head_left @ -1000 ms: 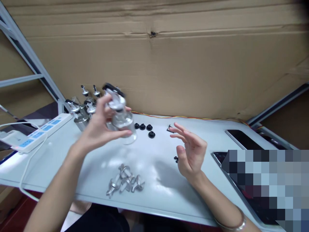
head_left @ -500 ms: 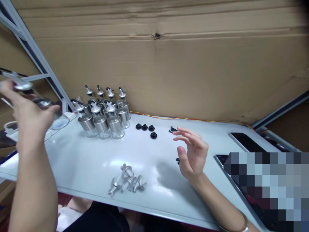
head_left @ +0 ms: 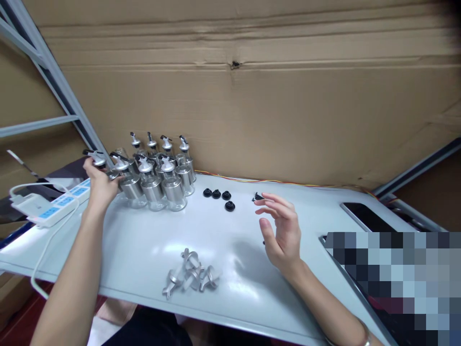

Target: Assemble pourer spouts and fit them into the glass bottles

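Note:
My left hand [head_left: 98,183] grips a glass dispenser bottle [head_left: 99,161] with a silver pour spout, at the left end of a cluster of several like bottles [head_left: 158,175] at the table's back left. My right hand [head_left: 281,226] hovers over the white table [head_left: 223,240] with fingers spread and nothing in it. It is just right of four black rubber stoppers [head_left: 220,197] and close to a small black piece [head_left: 258,197]. A pile of silver metal spouts [head_left: 190,276] lies near the front edge.
A white power strip [head_left: 54,204] with a cable lies at the left edge. A dark phone [head_left: 363,216] lies at the right. A cardboard wall [head_left: 252,96] stands behind the table, with a metal frame bar [head_left: 54,77] at the left.
My left hand swung the bottle from the table's middle out to the far left, then brought it to the left end of the bottle cluster. My right hand stayed nearly still.

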Action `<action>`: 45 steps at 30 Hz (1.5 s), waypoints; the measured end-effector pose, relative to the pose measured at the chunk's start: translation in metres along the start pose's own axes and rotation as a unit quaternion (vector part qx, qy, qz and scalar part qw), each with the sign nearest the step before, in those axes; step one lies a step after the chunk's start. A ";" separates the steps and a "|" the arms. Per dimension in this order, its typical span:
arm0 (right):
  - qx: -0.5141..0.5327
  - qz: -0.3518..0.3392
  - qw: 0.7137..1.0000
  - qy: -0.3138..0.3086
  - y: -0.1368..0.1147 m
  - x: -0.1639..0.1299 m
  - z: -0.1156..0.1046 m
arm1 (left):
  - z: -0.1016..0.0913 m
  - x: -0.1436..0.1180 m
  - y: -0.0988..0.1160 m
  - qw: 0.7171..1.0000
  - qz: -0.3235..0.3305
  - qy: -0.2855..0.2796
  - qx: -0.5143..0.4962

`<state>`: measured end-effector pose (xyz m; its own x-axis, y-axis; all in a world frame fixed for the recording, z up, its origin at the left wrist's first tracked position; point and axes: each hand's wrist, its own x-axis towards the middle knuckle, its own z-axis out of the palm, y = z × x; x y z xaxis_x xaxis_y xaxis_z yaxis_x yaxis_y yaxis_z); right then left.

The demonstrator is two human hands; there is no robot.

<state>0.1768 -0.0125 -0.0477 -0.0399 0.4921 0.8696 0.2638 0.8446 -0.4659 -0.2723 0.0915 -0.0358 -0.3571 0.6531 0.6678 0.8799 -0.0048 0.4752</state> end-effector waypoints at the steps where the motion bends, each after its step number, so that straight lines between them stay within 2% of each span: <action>1: -0.001 0.001 1.000 -0.001 0.000 0.000 0.000 | 0.001 -0.001 0.002 1.000 -0.015 -0.004 -0.003; 7: -0.008 -0.006 1.000 -0.005 -0.002 0.002 0.001 | -0.007 0.002 0.013 0.997 -0.074 -0.023 -0.011; 12: -0.016 -0.013 1.000 -0.002 -0.004 0.003 0.002 | -0.020 0.008 0.034 0.996 -0.092 0.014 -0.004; 19: -0.054 -0.004 0.999 -0.007 -0.002 0.003 0.004 | -0.044 0.003 0.079 0.990 -0.058 0.119 -0.052; 21: -0.072 0.025 0.997 -0.024 0.000 0.004 0.007 | -0.056 0.003 0.090 0.990 -0.028 0.135 -0.031; 23: -0.083 0.053 0.993 -0.058 0.002 0.008 0.012 | -0.066 0.006 0.101 0.992 0.015 0.126 0.001; 26: -0.077 0.049 0.987 -0.129 0.007 0.024 0.029 | -0.070 0.020 0.119 0.992 0.070 0.046 0.095; 27: -0.074 0.045 0.984 -0.159 0.010 0.032 0.037 | -0.067 0.028 0.124 0.988 0.079 -0.002 0.135; 28: -0.075 0.040 0.979 -0.183 0.013 0.042 0.047 | -0.061 0.037 0.129 0.979 0.078 -0.071 0.172; 29: -0.077 0.036 0.974 -0.212 0.017 0.053 0.058 | -0.055 0.047 0.133 0.961 0.074 -0.167 0.207; 30: -0.083 0.038 0.966 -0.242 0.021 0.064 0.071 | -0.047 0.057 0.135 0.948 0.069 -0.226 0.212; 33: -0.139 0.048 0.941 -0.304 0.034 0.099 0.111 | -0.023 0.085 0.138 0.909 0.046 -0.343 0.234; 36: -0.157 0.061 0.938 -0.303 0.045 0.123 0.145 | -0.008 0.103 0.135 0.887 0.046 -0.392 0.241; 38: -0.151 0.059 0.939 -0.302 0.051 0.131 0.160 | -0.004 0.109 0.132 0.877 0.058 -0.417 0.231; 45: -0.108 0.081 0.953 -0.272 0.070 0.127 0.178 | -0.001 0.108 0.137 0.835 0.171 -0.505 0.135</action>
<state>0.0190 0.1466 0.0012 -0.4600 0.6986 0.5481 0.4982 0.7140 -0.4919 -0.1903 0.1608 0.1021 0.2560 0.9548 -0.1512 0.9636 -0.2394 0.1192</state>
